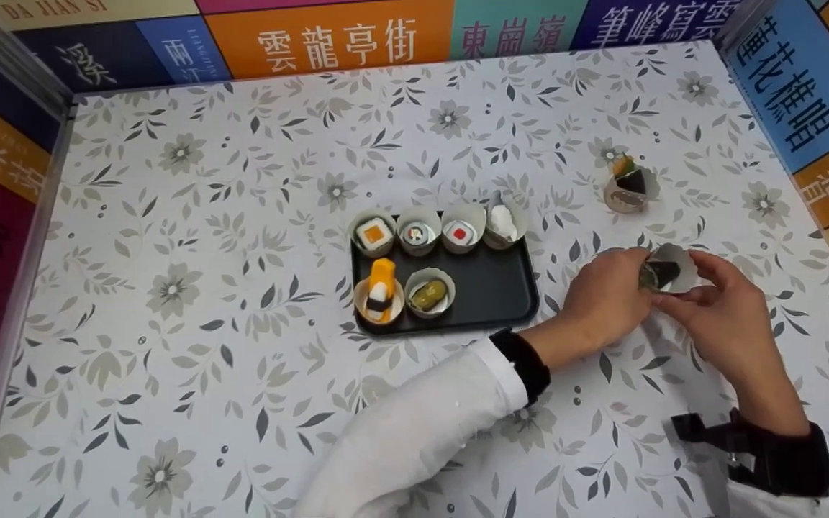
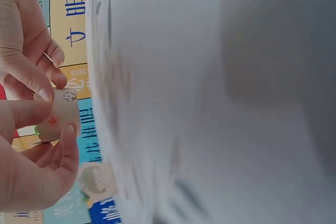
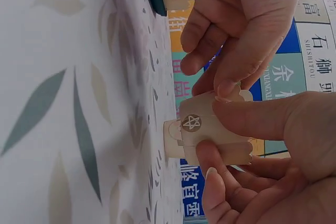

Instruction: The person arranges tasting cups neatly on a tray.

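Note:
Both hands hold a small pale paper cup [image 1: 684, 270] over the patterned tabletop, to the right of the black tray [image 1: 497, 291]. Inside the cup lies a dark, seaweed-like toy sushi piece [image 1: 663, 272] with some green beside it. My left hand [image 1: 605, 298] grips the cup's left side. From the right, my right hand [image 1: 735, 316] pinches it between thumb and fingers. In the right wrist view the cup [image 3: 210, 129] lies between the thumbs and fingers, a star mark showing on its wall. The left wrist view shows a red star on the same cup [image 2: 63, 111].
Several paper cups with toy sushi stand on the tray: a row along its back edge, two at front left, including one with a green roll [image 1: 429, 295]. Another filled cup [image 1: 627, 198] stands beyond the hands. Printed panels [image 1: 342, 39] wall the table.

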{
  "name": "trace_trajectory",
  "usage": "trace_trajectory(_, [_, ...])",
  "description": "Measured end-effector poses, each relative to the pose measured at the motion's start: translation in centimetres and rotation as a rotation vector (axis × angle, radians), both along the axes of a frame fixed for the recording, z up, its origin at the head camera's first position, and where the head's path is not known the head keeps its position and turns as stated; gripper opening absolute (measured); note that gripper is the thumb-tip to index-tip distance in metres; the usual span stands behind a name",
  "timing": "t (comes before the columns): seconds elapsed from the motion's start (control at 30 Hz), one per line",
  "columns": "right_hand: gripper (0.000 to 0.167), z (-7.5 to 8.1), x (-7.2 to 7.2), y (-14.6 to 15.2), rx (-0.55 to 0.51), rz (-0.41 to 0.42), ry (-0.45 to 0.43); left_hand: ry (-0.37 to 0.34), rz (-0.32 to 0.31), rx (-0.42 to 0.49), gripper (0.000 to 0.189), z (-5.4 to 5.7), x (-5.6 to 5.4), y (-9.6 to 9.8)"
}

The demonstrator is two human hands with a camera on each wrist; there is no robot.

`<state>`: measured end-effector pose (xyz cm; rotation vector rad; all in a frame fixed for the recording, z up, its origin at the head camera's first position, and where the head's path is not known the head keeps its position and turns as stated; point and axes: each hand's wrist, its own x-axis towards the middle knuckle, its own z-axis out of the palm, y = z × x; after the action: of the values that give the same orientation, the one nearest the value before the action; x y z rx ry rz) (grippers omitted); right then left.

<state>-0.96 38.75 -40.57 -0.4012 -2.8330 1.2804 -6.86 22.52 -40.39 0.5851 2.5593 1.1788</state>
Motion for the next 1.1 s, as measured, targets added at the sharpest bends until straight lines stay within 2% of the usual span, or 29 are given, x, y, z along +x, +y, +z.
trace_trajectory(0.37, [0.073,1.7,0.5,-2.8,0.021,0.090,0.050,0.121,-0.063,-0.177,0.016,2.4,0.5,-4.6])
trace_trajectory(0.6, [0.066,2.3,0.4,-5.9,0.008,0.218,0.149,0.241,-0.100,-0.237,0.028,3.3,0.3,-8.6])
trace_trajectory(0.73, [0.065,2.3,-0.1,-7.8,0.008,0.288,0.180,0.254,-0.105,-0.287,0.035,3.7,0.3,-10.7])
trace_trajectory(0.87, [0.066,2.0,-0.6,-9.6,-0.001,0.340,0.187,0.234,-0.116,-0.333,0.040,3.9,0.1,-12.8])
trace_trajectory(1.1, [0.066,1.4,-1.8,-12.8,-0.025,0.406,0.109,0.203,-0.139,-0.409,0.049,4.0,-0.8,-16.1])
